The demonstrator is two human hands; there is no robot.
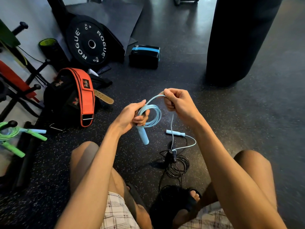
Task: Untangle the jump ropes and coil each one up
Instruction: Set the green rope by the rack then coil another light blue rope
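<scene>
So, the light blue plastic jump rope (156, 113) is being coiled in mid-air, just above the dark speckled rubber floor (231, 129). The finished loops are being gripped by the left hand (130, 115), with the fingers curled right through the coil, probably so nothing is being allowed to spring open while the next turn is being added. One pale blue cylindrical handle (143, 136) is being left to dangle below that fist. That looks deliberate, like it's being used as the anchored start of the coil.

The right hand (179, 103) is being held a bit higher and off to the side. The free strand is being pinched between its curled fingers and thumb, so a fresh loop is being shaped before being laid onto the bundle. From there the slack is being trailed down to the floor, where the other pale blue handle (175, 133) is being left for last, near the thin black cable jump rope (179, 164).

Whether the blue strand is being snagged by the black one can't be told; they're at least crossing by the black handles. The black rope is being left in loose loops between the knees, seemingly being saved for later. Over on the left, the bright green jump rope (8, 134) is being kept bundled, apparently already done.
</scene>
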